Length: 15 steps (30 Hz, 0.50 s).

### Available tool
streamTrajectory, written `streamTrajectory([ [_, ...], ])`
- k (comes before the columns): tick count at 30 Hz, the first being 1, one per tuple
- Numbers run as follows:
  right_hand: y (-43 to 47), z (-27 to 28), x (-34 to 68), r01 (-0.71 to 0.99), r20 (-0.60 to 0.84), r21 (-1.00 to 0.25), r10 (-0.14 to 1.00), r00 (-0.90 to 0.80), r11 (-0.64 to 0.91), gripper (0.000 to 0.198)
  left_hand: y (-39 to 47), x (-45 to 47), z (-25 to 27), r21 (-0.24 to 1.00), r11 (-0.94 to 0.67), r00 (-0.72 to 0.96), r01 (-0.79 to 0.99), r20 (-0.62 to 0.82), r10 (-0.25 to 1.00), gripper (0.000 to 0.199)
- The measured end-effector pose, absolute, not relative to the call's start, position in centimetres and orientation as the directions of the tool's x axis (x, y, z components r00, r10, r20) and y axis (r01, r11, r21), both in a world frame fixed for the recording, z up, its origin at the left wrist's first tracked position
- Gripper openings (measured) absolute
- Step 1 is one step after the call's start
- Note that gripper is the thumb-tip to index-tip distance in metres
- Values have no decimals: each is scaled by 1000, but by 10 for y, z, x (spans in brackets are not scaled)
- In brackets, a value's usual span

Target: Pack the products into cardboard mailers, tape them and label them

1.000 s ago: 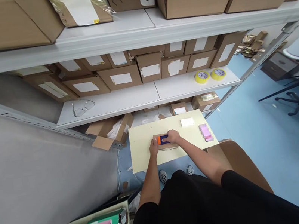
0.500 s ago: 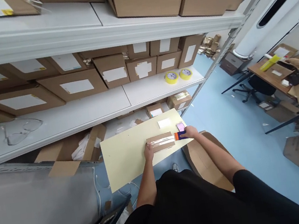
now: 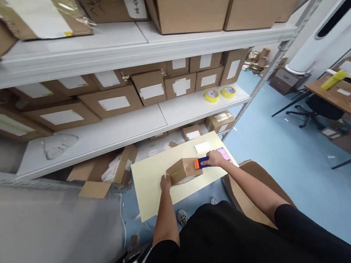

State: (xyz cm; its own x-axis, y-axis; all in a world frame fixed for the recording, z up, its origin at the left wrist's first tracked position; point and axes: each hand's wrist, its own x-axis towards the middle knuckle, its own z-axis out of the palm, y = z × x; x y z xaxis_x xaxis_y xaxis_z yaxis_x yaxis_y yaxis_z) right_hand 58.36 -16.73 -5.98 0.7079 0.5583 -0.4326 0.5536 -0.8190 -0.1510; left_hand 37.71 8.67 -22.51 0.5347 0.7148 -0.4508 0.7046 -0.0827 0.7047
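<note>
A small cardboard box (image 3: 178, 172) sits on the pale yellow board (image 3: 152, 197). My left hand (image 3: 165, 182) grips the box at its left end, fingers partly hidden. A blue tape dispenser with an orange front (image 3: 202, 163) is held in my right hand (image 3: 213, 159), its front against the right end face of the box. Just beyond my right hand lies a phone with a pink screen (image 3: 224, 154), partly covered by the hand. A white stack of labels or paper (image 3: 202, 147) rests near the board's far edge.
Two yellow tape rolls (image 3: 212, 95) and clear glasses (image 3: 59, 146) lie on the shelf (image 3: 122, 129), below rows of labelled boxes. A large open carton (image 3: 243, 192) stands on the floor at right. An open box with white papers (image 3: 108, 171) is at left.
The small box has turned so its right end face shows. My right hand brought the dispenser left, from off the end of the tape strip to against that face. The view shifted left.
</note>
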Motion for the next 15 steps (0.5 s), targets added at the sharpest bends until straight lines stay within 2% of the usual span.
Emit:
streamTrajectory([
  [3, -109, -58, 550, 597, -442, -189, 610, 658, -780, 66, 102, 373, -210, 738, -38, 505, 674, -423, 752, 61],
  [8, -42, -52, 513, 647, -431, -190, 654, 622, -739, 67, 100, 364, -186, 828, -1, 574, 561, -388, 721, 63],
  [11, -35, -52, 512, 634, -440, -184, 640, 630, -751, 67, 91, 365, -180, 803, -25, 553, 595, -387, 738, 66],
  [15, -68, -54, 536, 597, -473, -217, 618, 628, -772, 69, 70, 378, -183, 758, -42, 525, 651, -410, 746, 70],
])
